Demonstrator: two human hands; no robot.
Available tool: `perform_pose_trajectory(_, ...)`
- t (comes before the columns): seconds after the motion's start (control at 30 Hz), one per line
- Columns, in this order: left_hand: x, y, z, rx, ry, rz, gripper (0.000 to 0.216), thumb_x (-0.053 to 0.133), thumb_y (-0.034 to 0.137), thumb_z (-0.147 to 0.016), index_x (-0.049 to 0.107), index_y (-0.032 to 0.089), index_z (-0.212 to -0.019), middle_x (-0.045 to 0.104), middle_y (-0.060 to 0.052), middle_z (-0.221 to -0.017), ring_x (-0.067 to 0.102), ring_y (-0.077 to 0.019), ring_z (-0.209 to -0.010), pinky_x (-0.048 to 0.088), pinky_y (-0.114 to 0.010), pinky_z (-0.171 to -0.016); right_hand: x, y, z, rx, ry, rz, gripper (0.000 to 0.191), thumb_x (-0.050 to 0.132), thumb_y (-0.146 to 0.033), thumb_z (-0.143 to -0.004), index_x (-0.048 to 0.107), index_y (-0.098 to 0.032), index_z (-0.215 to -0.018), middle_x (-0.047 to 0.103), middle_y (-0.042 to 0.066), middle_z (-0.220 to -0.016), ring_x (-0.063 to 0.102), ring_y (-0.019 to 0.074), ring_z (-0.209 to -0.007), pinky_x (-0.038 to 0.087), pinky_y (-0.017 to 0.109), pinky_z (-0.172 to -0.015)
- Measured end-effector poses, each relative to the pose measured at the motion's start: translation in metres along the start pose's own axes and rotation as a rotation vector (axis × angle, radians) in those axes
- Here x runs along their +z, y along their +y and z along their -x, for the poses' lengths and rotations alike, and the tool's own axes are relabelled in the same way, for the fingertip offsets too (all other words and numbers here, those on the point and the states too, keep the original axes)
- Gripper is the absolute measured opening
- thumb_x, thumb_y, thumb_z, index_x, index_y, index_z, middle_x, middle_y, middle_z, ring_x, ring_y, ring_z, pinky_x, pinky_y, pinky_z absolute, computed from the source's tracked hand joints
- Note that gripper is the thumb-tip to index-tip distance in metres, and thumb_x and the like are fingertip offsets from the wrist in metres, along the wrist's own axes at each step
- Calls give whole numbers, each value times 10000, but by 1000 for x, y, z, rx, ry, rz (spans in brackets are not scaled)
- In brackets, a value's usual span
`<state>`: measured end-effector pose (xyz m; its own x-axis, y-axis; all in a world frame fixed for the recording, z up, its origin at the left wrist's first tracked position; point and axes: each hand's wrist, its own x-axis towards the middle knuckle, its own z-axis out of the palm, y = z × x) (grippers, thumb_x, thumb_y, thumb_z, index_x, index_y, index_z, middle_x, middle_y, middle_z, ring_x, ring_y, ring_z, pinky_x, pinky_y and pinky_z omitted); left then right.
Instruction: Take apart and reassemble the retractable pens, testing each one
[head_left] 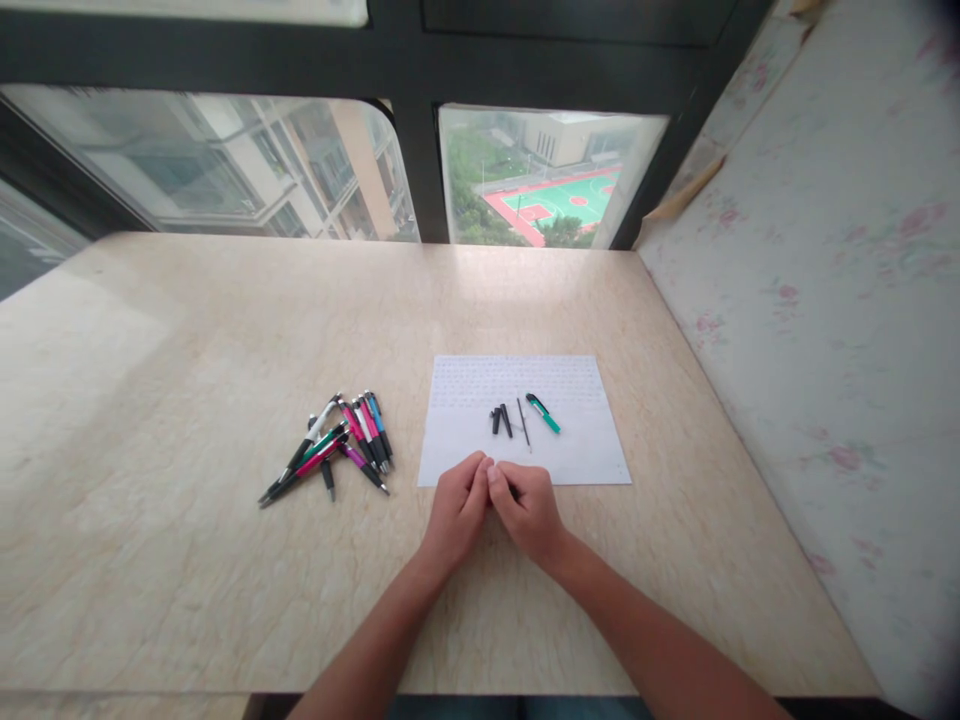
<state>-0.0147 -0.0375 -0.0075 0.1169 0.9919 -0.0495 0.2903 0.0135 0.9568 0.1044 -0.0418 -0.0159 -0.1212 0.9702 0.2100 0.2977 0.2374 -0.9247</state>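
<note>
The bench spreads bare to the left; its right edge meets a wall. A sheet of paper lies mid-bench. The left hand and right hand meet, curled, at its near edge; whether they grip anything cannot be told. A heap of pens lies left of the sheet, with pen parts on it.

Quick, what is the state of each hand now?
Left hand: curled shut against the right; anything held is hidden.
Right hand: curled shut at the paper edge; contents hidden.
</note>
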Motion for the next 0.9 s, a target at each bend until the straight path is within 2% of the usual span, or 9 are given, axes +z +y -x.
perform_pose_trajectory(0.13,-1,1,0,14,-12,-25,382,414,411,-949,382,203,-630,410,36,-590,375,-130,-577,284,-270,-567,-7,6,-1,-114,-25,116,400,407,-288,-959,351,-210,-571,380,-49,-510,358,93,-481,266,255,-504)
perform_pose_trajectory(0.23,-3,3,1,26,-65,-35,400,422,412,-957,464,188,-628,474,20,-599,437,-131,-591,318,-268,-592,-26,16,-10,-221,6,366,355,453,-277,-933,427,-205,-587,449,-30,-548,412,110,-530,293,264,-552)
perform_pose_trajectory(0.3,-4,5,3,29,-97,-38,426,420,426,-963,528,176,-635,518,4,-608,476,-135,-601,339,-269,-610,-42,23,-18,-75,183,551,249,453,-268,-932,543,-199,-711,531,-9,-617,464,127,-568,320,264,-573)
perform_pose_trajectory(0.37,-5,7,4,20,-103,-32,448,416,441,-966,559,170,-639,535,-6,-604,490,-136,-592,346,-268,-607,-55,30,-24,37,274,738,162,481,-247,-900,616,-191,-969,638,51,-838,561,170,-728,347,266,-593)
perform_pose_trajectory(0.43,-5,8,5,8,-96,-24,458,417,452,-967,571,169,-640,534,-8,-591,491,-134,-576,346,-266,-595,-63,34,-27,111,266,877,257,509,-247,-880,604,-192,-1112,645,88,-980,587,200,-829,345,269,-583)
perform_pose_trajectory(0.53,-6,8,5,14,-82,-28,454,425,450,-966,578,168,-645,536,-8,-588,496,-132,-572,351,-264,-593,-66,38,-27,184,221,980,213,540,-269,-878,631,-204,-1059,639,87,-987,583,193,-796,306,272,-547)
perform_pose_trajectory(0.73,-4,7,4,44,-77,-3,420,458,432,-958,575,164,-657,542,-6,-597,505,-121,-568,375,-251,-576,-69,38,-28,166,285,865,109,565,-263,-887,649,-196,-903,664,60,-896,585,176,-735,338,279,-561)
perform_pose_trajectory(0.83,0,9,5,14,-52,166,272,538,432,-921,600,171,-881,619,-27,-765,576,-131,-613,422,-243,-550,-62,29,-25,10,308,643,115,560,-248,-903,655,-191,-934,673,47,-856,571,153,-668,413,285,-619)
perform_pose_trajectory(0.9,2,9,5,-17,-10,277,295,588,434,-892,571,182,-1046,634,-39,-864,603,-139,-639,447,-246,-533,-51,19,-20,-166,214,451,130,547,-226,-917,649,-190,-989,668,33,-818,558,133,-626,450,276,-643)
